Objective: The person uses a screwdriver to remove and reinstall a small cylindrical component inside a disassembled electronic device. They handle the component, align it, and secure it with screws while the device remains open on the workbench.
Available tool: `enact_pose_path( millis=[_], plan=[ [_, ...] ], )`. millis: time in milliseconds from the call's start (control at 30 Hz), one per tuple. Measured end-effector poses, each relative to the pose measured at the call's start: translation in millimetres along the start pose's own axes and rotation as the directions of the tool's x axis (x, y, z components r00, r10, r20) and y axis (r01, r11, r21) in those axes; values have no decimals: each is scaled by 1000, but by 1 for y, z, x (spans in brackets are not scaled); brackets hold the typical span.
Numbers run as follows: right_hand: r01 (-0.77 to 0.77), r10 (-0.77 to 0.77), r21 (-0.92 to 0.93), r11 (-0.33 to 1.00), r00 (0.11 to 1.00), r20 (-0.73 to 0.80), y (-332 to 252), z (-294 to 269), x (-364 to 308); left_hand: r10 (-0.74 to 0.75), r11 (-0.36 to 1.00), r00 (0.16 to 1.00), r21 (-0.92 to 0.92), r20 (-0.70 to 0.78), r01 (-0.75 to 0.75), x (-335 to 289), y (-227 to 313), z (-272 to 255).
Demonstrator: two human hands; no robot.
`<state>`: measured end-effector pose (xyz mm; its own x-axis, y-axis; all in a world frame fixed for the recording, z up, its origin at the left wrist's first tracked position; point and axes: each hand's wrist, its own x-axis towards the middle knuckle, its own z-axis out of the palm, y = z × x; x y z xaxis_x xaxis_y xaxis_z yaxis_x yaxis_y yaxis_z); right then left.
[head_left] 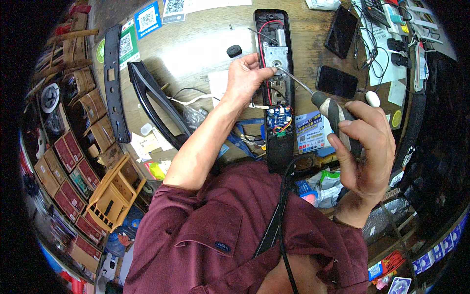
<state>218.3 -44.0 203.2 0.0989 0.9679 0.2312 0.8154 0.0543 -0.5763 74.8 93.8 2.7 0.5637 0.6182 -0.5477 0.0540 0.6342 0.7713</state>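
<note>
A long black electronic door lock housing lies lengthwise on the table, its inside facing up. It holds a silver metal mechanism, red and black wires, and a blue circuit board. My left hand is closed at the housing's left edge, its thumb on the mechanism; the fingertips are partly hidden. My right hand is wrapped round the grey and black handle of a screwdriver. The screwdriver's shaft slants up and left, with its tip at the mechanism beside my left thumb.
Left of my left arm lie a black door handle and a long black plate with holes. A small black oval part sits above my left hand. Two phones and tangled cables occupy the right side. A wooden chair stands lower left.
</note>
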Motion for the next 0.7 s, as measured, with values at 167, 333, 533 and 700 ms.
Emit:
enact_pose_path(
  millis=[167,333,533,700],
  plan=[
    [46,-47,13,999,998,34,3,-2,2,-37,999,999,-35,-10,36,-2,4,1],
    [59,-60,22,998,997,42,4,-2,3,-25,999,1000,-39,-16,25,-2,4,0],
    [32,-32,22,999,999,28,4,-2,4,-51,999,998,-14,-24,51,-1,4,-1],
    [-44,43,-7,999,994,-101,2,1,-2,-8,999,999,-34,31,9,0,4,4]
  ],
)
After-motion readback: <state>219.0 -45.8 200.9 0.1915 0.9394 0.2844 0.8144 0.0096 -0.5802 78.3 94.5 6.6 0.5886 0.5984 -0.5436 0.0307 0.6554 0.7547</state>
